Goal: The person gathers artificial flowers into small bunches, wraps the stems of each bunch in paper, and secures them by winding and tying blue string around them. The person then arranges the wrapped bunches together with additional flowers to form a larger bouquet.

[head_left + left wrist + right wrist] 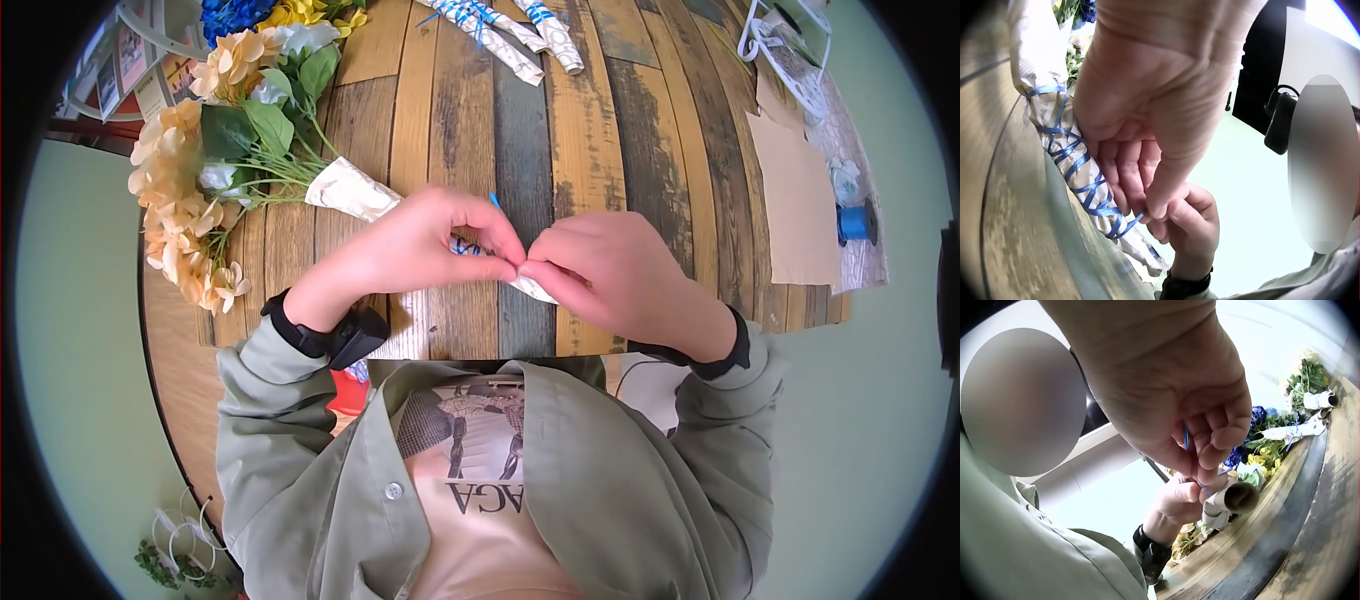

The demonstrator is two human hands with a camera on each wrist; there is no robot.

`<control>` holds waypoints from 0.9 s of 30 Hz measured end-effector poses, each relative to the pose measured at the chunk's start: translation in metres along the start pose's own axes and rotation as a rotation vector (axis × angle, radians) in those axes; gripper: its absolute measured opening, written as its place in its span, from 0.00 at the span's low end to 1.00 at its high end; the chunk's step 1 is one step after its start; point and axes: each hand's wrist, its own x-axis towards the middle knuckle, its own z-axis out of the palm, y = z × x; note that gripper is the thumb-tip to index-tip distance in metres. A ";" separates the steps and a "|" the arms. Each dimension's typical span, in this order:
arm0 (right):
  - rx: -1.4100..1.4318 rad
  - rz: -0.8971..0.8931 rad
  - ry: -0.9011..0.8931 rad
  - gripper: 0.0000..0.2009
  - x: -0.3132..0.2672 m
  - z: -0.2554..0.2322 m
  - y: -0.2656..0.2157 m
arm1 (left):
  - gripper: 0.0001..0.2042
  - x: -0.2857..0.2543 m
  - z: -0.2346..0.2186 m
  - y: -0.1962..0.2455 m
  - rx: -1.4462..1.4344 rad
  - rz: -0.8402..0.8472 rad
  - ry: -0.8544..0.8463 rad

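A bouquet of peach and white flowers [180, 190] lies on the table, its stems wrapped in pale patterned paper [350, 190]. Blue ribbon [1088, 187] criss-crosses the wrapped handle in the left wrist view. Near the handle's end, my left hand [430, 240] pinches the ribbon between thumb and fingertips. My right hand [620, 270] meets it there, thumb against curled fingers, with a blue strand [1186, 437] passing through them in the right wrist view. The handle's open paper end [1241, 498] shows just beyond the fingers. The knot area is partly hidden by the fingers.
Other wrapped handles with blue ribbon [490, 35] lie at the table's far edge. Blue flowers [235, 18] and yellow ones are at the back left. On the right are brown paper [795, 200], a blue ribbon spool [857, 225] and a white wire basket [790, 55].
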 end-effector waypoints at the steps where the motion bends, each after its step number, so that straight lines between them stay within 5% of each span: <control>1: -0.003 -0.002 0.001 0.06 0.001 0.000 0.001 | 0.06 0.000 0.001 0.000 0.084 0.022 -0.017; 4: 0.076 0.056 -0.093 0.04 0.006 -0.003 0.004 | 0.06 -0.001 0.006 0.001 0.133 0.013 0.062; 6: 0.547 0.277 -0.060 0.06 0.015 -0.011 0.009 | 0.06 -0.004 0.009 -0.004 0.181 0.070 0.094; 10: 0.339 -0.058 -0.056 0.16 0.017 0.010 0.024 | 0.05 -0.010 0.014 -0.008 0.239 0.185 0.153; 17: -0.131 -0.096 -0.144 0.06 0.015 0.005 0.027 | 0.05 -0.015 0.017 -0.014 0.279 0.213 0.178; 20: 0.068 -0.041 -0.193 0.04 0.012 0.003 0.033 | 0.05 -0.020 0.021 0.003 0.283 0.044 0.180; 22: 0.138 0.021 -0.183 0.03 0.011 0.001 0.033 | 0.05 -0.024 0.025 0.015 0.173 -0.345 0.167; 26: 0.262 0.046 -0.166 0.03 0.006 0.000 0.024 | 0.05 -0.030 0.035 -0.017 0.010 -0.235 0.278; 27: 0.266 0.042 -0.170 0.03 0.003 0.000 0.016 | 0.05 -0.029 0.035 -0.024 -0.222 -0.197 0.303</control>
